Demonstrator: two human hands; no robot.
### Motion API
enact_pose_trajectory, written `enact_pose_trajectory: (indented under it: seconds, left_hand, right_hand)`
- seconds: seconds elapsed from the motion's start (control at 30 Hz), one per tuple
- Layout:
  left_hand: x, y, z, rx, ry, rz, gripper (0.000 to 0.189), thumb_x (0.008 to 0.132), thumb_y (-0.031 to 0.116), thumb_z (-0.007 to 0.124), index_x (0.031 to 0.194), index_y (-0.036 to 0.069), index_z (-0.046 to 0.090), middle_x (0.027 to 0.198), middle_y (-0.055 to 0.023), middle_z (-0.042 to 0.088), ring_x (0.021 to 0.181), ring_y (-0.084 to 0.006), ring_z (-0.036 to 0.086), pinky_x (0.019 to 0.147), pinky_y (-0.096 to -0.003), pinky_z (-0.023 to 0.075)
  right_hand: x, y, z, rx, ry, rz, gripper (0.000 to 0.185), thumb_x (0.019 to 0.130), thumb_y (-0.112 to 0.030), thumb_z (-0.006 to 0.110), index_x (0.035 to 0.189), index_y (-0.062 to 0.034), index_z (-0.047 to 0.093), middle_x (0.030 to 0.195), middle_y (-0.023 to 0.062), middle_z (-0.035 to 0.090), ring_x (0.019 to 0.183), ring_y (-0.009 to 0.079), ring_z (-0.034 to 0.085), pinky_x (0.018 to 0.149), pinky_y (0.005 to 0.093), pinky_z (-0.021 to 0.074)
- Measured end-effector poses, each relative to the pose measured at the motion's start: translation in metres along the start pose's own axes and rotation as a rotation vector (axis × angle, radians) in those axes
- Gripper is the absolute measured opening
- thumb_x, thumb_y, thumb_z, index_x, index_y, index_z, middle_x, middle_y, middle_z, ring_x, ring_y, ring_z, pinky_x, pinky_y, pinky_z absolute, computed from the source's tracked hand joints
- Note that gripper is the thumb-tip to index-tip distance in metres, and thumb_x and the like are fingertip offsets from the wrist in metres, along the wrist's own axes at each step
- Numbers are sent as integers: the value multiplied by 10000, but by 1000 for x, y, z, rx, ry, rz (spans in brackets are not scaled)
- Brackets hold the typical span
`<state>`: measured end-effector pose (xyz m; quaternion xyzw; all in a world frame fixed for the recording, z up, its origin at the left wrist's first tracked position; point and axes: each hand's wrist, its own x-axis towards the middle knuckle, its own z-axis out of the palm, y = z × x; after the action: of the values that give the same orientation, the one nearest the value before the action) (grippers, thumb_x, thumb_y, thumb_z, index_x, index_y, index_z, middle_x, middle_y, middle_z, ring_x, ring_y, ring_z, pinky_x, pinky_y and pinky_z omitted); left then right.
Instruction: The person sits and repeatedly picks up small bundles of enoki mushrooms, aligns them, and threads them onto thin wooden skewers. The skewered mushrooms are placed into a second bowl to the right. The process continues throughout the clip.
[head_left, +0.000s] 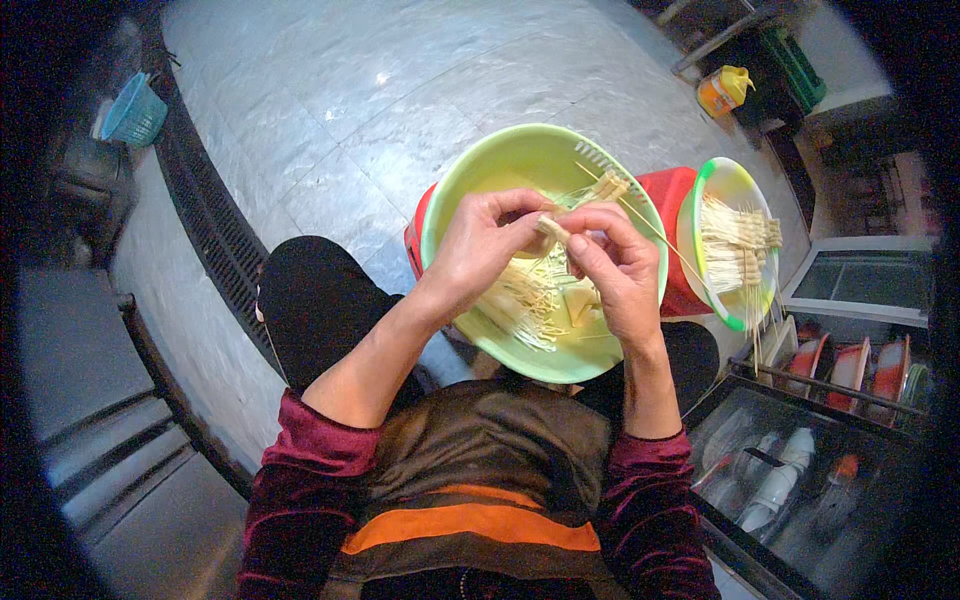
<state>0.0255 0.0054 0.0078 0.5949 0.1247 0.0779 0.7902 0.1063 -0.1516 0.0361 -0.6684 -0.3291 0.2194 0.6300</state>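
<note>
Over a light green plastic basin (480, 341), both of my hands pinch a small pale roll (553, 228). My left hand (480, 240) has its thumb and forefinger at one end of the roll. The thumb and fingers of my right hand (613, 262) grip the other end. Below them in the basin lie loose thin white strands, probably enoki mushrooms (525, 311), beside pale yellow flat pieces (581, 301) that look like tofu skin. Past my right hand, wrapped rolls on thin skewers (609, 186) rest near the basin's far rim. My fingers partly hide the roll.
A smaller green-and-white bowl (705, 289) at the right holds several skewered bundles (739, 240), skewers jutting over its rim. Red supports (667, 196) show beside the basin. A glass-topped cabinet (780, 465), a yellow container (724, 91), a floor grate (199, 195) and a blue basket (136, 112) surround me.
</note>
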Motion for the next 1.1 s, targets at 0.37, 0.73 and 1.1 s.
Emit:
enact_pose_trajectory:
  seconds: [0.37, 0.73, 1.1]
  left_hand:
    - [-2, 3, 1, 92, -111, 0, 205, 882, 113, 618, 1025, -24, 673, 898, -25, 667, 855, -85, 600, 786, -251, 497]
    - [-1, 4, -2, 129, -108, 52, 175, 879, 99, 625, 991, -29, 667, 851, -6, 645, 814, -80, 592, 748, -238, 493]
    - [-2, 7, -6, -295, -63, -246, 195, 881, 138, 672, 1027, 9, 665, 877, 0, 643, 785, -65, 585, 717, -227, 480]
  right_hand:
    - [3, 7, -8, 103, 84, 180, 253, 880, -45, 656, 1120, -9, 585, 889, -8, 575, 707, 45, 525, 623, 192, 446]
    - [-1, 11, 0, -355, 98, -109, 112, 858, 17, 643, 969, 16, 655, 908, 45, 634, 774, 96, 587, 674, 220, 473]
    - [4, 8, 1, -856, 87, -617, 272, 716, 43, 656, 978, -29, 663, 890, 126, 622, 781, 297, 636, 682, 380, 523]
